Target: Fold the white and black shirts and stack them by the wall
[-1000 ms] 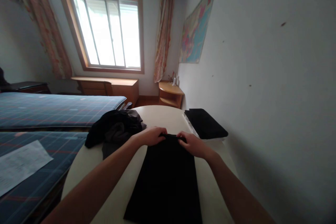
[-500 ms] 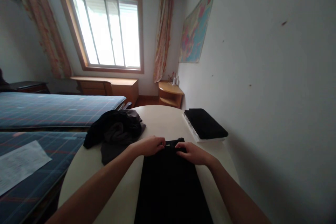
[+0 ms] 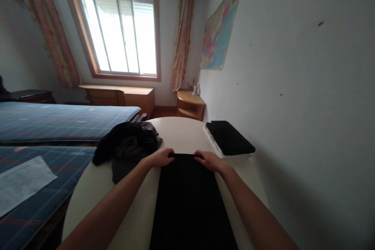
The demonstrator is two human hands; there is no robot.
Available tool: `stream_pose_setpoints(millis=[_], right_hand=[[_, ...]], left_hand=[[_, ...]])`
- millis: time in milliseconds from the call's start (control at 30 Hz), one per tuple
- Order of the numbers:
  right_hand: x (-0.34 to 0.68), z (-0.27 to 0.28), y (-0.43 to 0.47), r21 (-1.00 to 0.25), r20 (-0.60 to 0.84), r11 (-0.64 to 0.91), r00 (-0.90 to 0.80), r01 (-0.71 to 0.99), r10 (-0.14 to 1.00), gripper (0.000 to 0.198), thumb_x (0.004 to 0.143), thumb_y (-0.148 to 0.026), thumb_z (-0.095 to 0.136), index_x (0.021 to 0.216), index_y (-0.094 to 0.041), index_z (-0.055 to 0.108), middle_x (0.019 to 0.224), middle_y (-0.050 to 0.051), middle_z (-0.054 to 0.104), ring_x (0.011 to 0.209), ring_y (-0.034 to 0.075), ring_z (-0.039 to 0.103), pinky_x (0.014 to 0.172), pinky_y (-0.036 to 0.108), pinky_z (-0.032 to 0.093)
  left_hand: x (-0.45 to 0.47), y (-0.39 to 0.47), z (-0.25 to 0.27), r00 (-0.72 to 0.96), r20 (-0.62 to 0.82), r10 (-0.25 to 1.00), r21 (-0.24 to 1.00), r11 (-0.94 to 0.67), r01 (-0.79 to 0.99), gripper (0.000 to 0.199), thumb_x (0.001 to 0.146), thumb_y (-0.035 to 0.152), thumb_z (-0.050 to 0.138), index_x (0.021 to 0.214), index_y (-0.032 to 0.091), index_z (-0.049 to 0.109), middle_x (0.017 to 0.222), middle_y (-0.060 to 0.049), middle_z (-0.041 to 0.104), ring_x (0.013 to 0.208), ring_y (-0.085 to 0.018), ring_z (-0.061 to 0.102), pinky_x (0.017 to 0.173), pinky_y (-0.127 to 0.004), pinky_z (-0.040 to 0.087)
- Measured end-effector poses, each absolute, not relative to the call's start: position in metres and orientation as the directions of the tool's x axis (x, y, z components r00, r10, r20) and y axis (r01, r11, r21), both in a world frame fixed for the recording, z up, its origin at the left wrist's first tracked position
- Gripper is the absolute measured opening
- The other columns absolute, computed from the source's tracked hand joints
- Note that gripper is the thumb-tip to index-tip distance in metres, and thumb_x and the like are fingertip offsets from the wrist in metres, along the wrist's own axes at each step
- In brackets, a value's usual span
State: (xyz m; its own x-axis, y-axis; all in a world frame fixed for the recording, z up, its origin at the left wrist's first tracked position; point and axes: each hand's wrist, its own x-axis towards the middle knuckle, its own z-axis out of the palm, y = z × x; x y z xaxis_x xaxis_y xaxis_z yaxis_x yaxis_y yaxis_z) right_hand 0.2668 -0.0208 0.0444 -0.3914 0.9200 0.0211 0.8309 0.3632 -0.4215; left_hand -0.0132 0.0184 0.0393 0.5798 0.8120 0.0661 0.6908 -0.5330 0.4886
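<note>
A pair of black trousers (image 3: 189,199) lies flat in a long strip down the round table (image 3: 178,129), its near end running out of view at the bottom. My left hand (image 3: 162,157) pinches the far left corner, fingers curled over the edge. At the far right corner, my right hand (image 3: 209,160) grips the same edge between thumb and fingers. The far edge is straight between the two hands. Left of my left hand is a crumpled heap of black and dark grey clothes (image 3: 129,146).
A folded black cloth stack (image 3: 230,136) on a white, plastic-looking layer sits at the table's right, close to the wall (image 3: 307,133). Plaid mattresses (image 3: 67,121) stand along the left, with a sheet of paper (image 3: 23,183) on the nearer one. A corner shelf (image 3: 190,99) is behind.
My hands have moved apart, out to the two far corners of the trousers. The waist edge, bunched with a small pale label showing before, is now smooth and straight.
</note>
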Motion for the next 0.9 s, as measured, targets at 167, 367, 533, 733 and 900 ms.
stream_pose_setpoints(millis=[167,367,533,733,900], right_hand=[[0.260,0.055,-0.012,-0.317,-0.006,0.370,-0.392,0.873,0.920,0.032,0.099,-0.040,0.045,0.122,-0.027,0.062,0.107,0.007,0.074,0.097,0.024,0.068,0.082,0.031,0.047],[0.257,0.060,-0.006,-0.252,-0.038,0.309,-0.329,0.917,0.944,0.035,0.090,-0.045,0.056,0.116,-0.024,0.067,0.108,0.010,0.074,0.100,0.026,0.068,0.082,0.031,0.046],[0.271,0.060,-0.003,-0.260,-0.025,0.229,-0.244,0.938,0.970,0.032,0.082,-0.036,0.059,0.103,-0.016,0.071,0.103,0.013,0.074,0.094,0.026,0.068,0.078,0.030,0.046],[0.285,0.058,-0.007,-0.334,0.041,0.272,-0.275,0.902,0.961,0.028,0.089,-0.031,0.053,0.110,-0.018,0.067,0.107,0.010,0.073,0.097,0.021,0.067,0.084,0.027,0.045],[0.282,0.042,-0.005,-0.412,0.143,0.265,-0.225,0.872,0.964,0.026,0.095,-0.030,0.050,0.115,-0.019,0.063,0.108,0.010,0.072,0.101,0.022,0.066,0.088,0.030,0.046]], left_hand=[[-0.020,0.033,0.025,0.521,0.155,0.839,0.600,-0.499,0.625,0.023,0.083,0.030,0.059,0.099,0.016,0.068,0.089,-0.004,0.073,0.082,-0.020,0.068,0.073,-0.027,0.053],[-0.018,0.024,0.012,0.405,0.312,0.860,0.626,-0.506,0.593,0.020,0.081,0.026,0.064,0.099,0.018,0.065,0.090,-0.005,0.070,0.085,-0.021,0.066,0.080,-0.033,0.052],[-0.013,0.004,0.003,0.343,0.425,0.838,0.612,-0.545,0.574,0.031,0.079,0.013,0.057,0.109,0.019,0.059,0.105,-0.007,0.067,0.100,-0.024,0.064,0.093,-0.038,0.050],[-0.014,-0.001,-0.007,0.294,0.490,0.821,0.604,-0.563,0.564,0.039,0.078,0.006,0.049,0.115,0.018,0.056,0.113,-0.009,0.063,0.109,-0.023,0.060,0.101,-0.040,0.047],[-0.014,0.008,-0.007,0.221,0.508,0.832,0.616,-0.530,0.583,0.038,0.081,0.006,0.047,0.116,0.019,0.055,0.112,-0.008,0.062,0.110,-0.023,0.060,0.104,-0.043,0.047]])
